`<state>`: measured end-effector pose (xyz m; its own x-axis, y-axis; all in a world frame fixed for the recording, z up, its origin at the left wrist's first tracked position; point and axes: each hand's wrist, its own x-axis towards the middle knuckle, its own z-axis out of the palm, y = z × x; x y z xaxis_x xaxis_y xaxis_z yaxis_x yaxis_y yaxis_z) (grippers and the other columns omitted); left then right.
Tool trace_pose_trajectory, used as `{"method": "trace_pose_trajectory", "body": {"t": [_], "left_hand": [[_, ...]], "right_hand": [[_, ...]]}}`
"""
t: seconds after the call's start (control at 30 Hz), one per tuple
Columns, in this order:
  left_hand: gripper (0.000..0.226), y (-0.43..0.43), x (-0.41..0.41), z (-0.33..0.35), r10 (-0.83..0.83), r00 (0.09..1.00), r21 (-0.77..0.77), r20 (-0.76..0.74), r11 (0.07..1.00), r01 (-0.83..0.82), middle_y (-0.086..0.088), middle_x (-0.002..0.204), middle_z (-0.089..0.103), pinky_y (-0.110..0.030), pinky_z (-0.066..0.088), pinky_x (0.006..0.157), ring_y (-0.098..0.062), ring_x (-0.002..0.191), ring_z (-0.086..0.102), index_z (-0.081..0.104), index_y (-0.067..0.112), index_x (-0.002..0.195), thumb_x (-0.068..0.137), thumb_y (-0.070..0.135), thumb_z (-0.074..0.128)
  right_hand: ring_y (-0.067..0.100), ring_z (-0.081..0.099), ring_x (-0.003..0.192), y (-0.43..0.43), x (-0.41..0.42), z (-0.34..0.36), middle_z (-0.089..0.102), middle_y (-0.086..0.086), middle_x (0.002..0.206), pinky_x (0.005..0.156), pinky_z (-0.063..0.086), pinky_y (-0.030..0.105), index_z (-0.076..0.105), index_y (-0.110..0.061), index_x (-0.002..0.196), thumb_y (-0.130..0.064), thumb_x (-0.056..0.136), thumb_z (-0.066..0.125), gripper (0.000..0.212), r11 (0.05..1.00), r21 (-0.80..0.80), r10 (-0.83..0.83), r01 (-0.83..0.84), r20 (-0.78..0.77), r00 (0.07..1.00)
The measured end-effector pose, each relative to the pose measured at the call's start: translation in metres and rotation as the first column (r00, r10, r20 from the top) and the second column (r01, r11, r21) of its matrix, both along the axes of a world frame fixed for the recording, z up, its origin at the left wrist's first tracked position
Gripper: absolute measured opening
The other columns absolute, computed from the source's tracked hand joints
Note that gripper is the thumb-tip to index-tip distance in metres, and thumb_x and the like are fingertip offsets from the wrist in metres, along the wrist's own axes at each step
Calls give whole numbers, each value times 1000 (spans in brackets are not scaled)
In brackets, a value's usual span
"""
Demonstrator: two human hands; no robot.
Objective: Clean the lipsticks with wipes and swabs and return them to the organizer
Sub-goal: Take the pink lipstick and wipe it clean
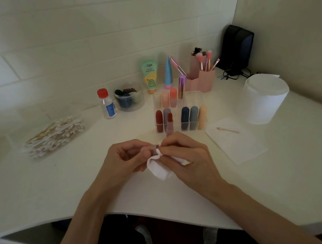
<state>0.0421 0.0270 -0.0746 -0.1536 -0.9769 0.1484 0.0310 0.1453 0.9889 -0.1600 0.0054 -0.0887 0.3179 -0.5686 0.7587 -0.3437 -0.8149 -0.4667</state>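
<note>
Lying crosswise: lipstick point(156, 147) in wipe point(159, 170)

A white brick wall point(48, 44) fills 9 to 12 o'clock and meets a plain wall point(294, 18) in a corner at 1 o'clock. A white desk point(73, 186) with a curved front edge spans the middle. The light is dim and even.

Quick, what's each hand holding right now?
Left hand: closed, holding a small pinkish lipstick piece.
Right hand: closed, pinching the white wipe around that piece.
</note>
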Motion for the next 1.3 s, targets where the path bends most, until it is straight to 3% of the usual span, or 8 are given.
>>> {"method": "trace_pose_trajectory", "body": {"t": [0.13, 0.3, 0.43, 0.63, 0.77, 1.0, 1.17, 1.3], "left_hand": [[46, 0, 0, -3, -24, 1000, 53, -19, 998, 25, -39, 81, 58, -33, 36, 61, -28, 68, 47, 82, 25, 101, 84, 66, 68], [20, 3, -5, 3, 74, 996, -114, 42, 991, -68, -6, 93, 79, -30, 54, 68, -31, 71, 66, 80, 10, 100, 90, 17, 65], [20, 1, -7, 1, 142, 988, -178, 60, 975, -129, -7, 98, 79, -29, 59, 76, -35, 83, 72, 77, 5, 106, 88, 2, 69], [32, -3, -4, -3, 2, 998, -47, 56, 999, 1, -18, 77, 72, -25, 44, 47, -22, 51, 54, 76, 3, 108, 102, 27, 56], [22, 0, -4, -1, 42, 996, -161, 74, 986, -29, -16, 80, 74, -23, 43, 51, -15, 54, 53, 78, 3, 102, 97, 18, 62], [26, -1, -7, -3, 157, 985, -221, 77, 966, -136, -7, 96, 78, -25, 47, 54, -23, 69, 67, 76, 9, 107, 81, 11, 73], [37, -3, -6, -4, 31, 996, -44, 87, 999, -28, -12, 75, 72, -28, 33, 47, -26, 52, 52, 74, 10, 114, 102, 33, 49], [21, 0, -7, -2, 94, 988, -160, 122, 984, -74, -11, 72, 72, -19, 37, 51, -10, 56, 54, 79, 8, 103, 94, 17, 63]], "right_hand": [[17, 67, 86, 1, -3, 0, 72, 11, 98, 80, 54, 23, 78, 1, 97, -5, 90, 73, 11, 999, -49, -12, 13, 23, 1000], [8, 65, 82, 2, 1, 2, 72, 7, 94, 78, 53, 17, 79, -1, 94, -16, 88, 77, 17, 1000, -11, -23, 24, 48, 999], [-13, 62, 88, 4, 8, 3, 66, -25, 96, 81, 47, 5, 79, -18, 97, -45, 93, 69, 28, 979, 202, -31, -3, 166, 986], [6, 64, 85, 0, -2, 1, 72, 6, 94, 82, 50, 11, 78, -2, 96, -19, 87, 75, 20, 998, 59, -44, 37, 114, 992], [8, 65, 86, 1, -3, 0, 72, 7, 95, 83, 51, 13, 79, -1, 95, -7, 82, 82, 14, 1000, 11, -30, 29, 97, 995], [8, 68, 82, -3, 0, 1, 72, -3, 91, 77, 53, 20, 81, -8, 96, -17, 84, 80, 14, 939, 314, 52, -141, 277, 960], [3, 66, 83, -2, -2, 1, 71, 0, 94, 79, 52, 15, 79, -3, 92, -19, 85, 78, 17, 986, 164, -17, -13, 185, 983], [0, 62, 84, -1, -1, 0, 72, 6, 94, 81, 50, 11, 78, -1, 94, -19, 86, 75, 19, 994, 114, -19, 4, 129, 992]]}}
